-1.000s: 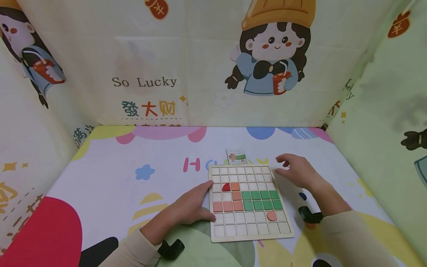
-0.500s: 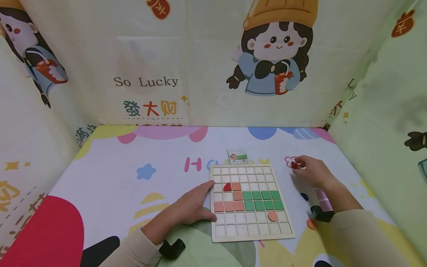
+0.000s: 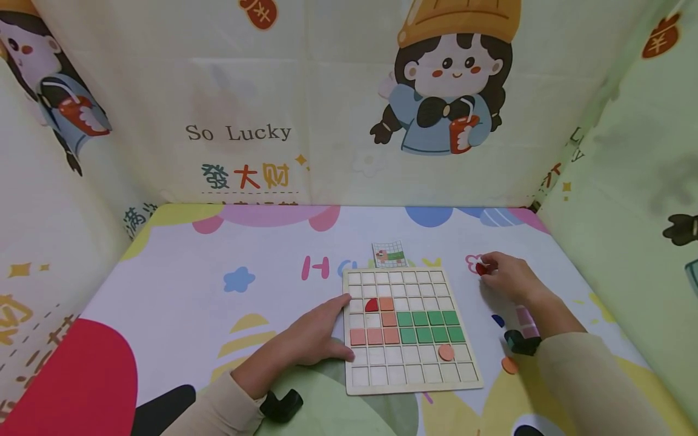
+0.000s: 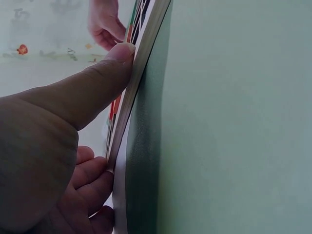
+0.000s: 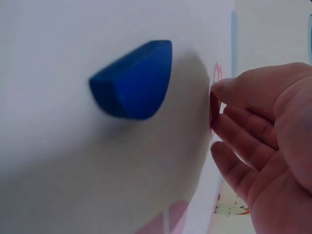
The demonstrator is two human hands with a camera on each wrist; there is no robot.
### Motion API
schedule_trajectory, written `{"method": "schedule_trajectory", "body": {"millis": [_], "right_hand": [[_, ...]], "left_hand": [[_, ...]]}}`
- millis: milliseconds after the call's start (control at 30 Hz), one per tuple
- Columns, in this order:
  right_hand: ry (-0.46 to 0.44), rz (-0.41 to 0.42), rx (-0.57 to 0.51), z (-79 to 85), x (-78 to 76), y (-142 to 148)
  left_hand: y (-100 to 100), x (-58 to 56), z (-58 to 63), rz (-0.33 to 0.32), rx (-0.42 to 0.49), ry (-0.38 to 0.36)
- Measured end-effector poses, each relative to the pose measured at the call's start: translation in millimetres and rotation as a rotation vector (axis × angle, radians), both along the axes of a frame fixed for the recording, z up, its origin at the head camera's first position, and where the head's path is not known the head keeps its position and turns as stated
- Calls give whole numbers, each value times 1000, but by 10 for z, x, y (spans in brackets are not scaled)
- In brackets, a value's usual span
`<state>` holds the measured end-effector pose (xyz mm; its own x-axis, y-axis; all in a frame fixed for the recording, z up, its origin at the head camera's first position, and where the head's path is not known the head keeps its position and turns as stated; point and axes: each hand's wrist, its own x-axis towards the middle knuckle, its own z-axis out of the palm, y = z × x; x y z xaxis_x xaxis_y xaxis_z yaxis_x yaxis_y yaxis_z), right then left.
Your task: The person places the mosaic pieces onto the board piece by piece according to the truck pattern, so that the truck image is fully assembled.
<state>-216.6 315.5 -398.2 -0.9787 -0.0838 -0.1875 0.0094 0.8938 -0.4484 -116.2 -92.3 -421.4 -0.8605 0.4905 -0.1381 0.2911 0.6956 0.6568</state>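
Observation:
Along the left edge of a gridded wooden board lies my left hand, its outstretched thumb and fingers touching the rim. On the board are green square tiles, salmon square tiles, a red quarter-round piece and a salmon disc. Right of the board, near the table surface, my right hand pinches a small red piece between thumb and fingers; its full shape is hidden. A dark blue half-round piece sits close to that hand's wrist.
Behind the board is a small picture card showing a gridded pattern. An orange disc lies on the printed tablecloth under the right forearm. Patterned cloth walls enclose the back and sides.
From the board's upper right corner my right hand has moved rightward and now pinches the red piece. The left hand stays at the board's edge.

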Motion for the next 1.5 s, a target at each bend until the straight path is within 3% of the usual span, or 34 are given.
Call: {"method": "schedule_trajectory", "body": {"millis": [700,1067,1500], "right_hand": [[8,-3,3,-47,30,-53],[53,9,75,-77,20,-77],[112,28,24,-19,120,-167]], "left_hand": [[5,1,-14,6,6,-18],[-11,0,-13,-3,2,1],[-14,6,5,-3,9,-1]]}}
